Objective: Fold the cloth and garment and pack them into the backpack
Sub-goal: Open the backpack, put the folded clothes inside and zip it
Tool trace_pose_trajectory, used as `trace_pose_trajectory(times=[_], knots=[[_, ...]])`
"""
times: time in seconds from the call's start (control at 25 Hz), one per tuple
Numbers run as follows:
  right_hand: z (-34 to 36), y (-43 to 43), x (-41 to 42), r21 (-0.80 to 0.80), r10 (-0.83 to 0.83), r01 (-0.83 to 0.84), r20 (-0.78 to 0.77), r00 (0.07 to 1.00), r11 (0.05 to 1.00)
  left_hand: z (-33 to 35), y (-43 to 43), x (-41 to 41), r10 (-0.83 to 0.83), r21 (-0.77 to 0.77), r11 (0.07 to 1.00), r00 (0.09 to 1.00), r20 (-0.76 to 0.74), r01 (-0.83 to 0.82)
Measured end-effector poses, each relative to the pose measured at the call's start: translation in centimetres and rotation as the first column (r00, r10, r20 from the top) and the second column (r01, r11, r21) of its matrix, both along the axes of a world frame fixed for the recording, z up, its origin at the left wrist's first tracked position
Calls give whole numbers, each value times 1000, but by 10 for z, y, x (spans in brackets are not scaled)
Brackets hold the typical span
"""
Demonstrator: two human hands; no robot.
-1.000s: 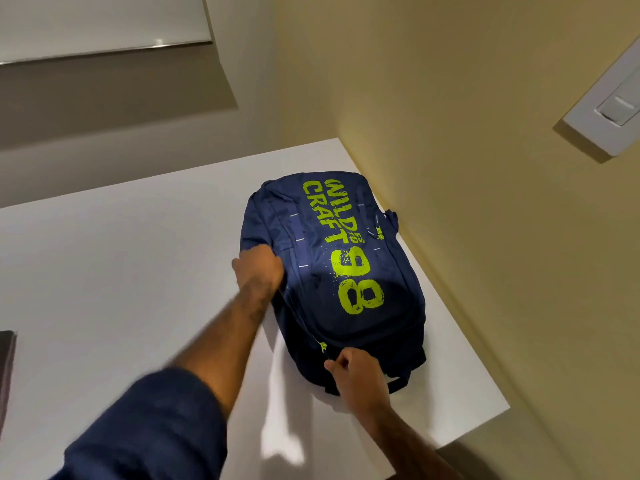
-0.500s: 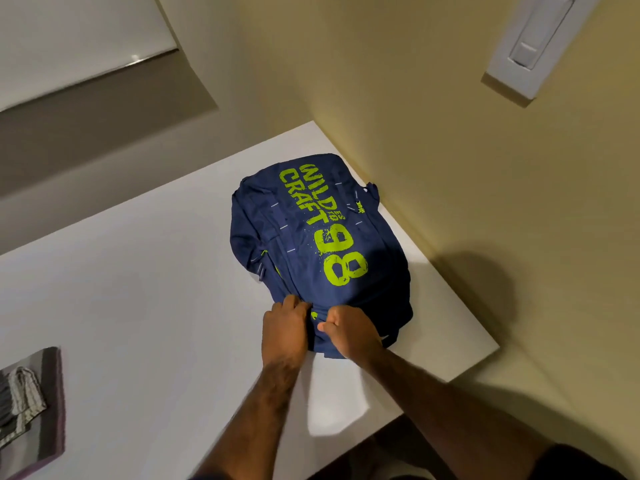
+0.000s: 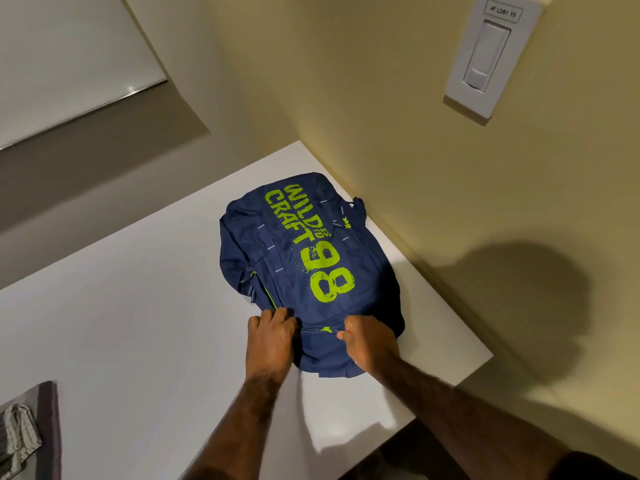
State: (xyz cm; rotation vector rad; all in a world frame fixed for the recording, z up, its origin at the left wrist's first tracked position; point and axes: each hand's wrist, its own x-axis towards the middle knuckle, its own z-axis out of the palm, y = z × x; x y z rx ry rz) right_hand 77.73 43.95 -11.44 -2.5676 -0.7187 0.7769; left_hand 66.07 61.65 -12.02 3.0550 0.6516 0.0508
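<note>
Since a second ago the left hand (image 3: 272, 336) has joined the right hand (image 3: 369, 341) at the near end of the backpack (image 3: 311, 258) on the table (image 3: 138, 323); both clutch fabric by the zip (image 3: 323, 329), so brace one side and pull steadily.

- backpack (image 3: 304, 265): navy, lime-green "wildcraft 98" print facing up; lies flat on the white table (image 3: 138, 323), far side against the yellow wall (image 3: 381, 116).
- left hand (image 3: 272, 336): at the backpack's near end, left side; fingers curled, gripping the fabric.
- right hand (image 3: 369, 344): at the backpack's near end, right side; fingers curled onto the fabric.
- zipper tab (image 3: 325, 329): lime-green, on the backpack's near end, between both hands.
- grey cloth (image 3: 20, 434): on the table, well apart from the backpack, far to its left.
- wall switch (image 3: 485, 60): white, above and right of the backpack.
</note>
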Motion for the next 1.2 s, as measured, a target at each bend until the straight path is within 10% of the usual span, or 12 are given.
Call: trace_pose_trajectory(times=[0.24,1.2], knots=[[1,-64,60,-133,-62,90,202,977,987,-12,27,-24,66,39,997,997,-43,-64],[-9,-76,77,272,109,-227,389,915,935,-44,-64,98,-308,-82,950,948,-76,302]])
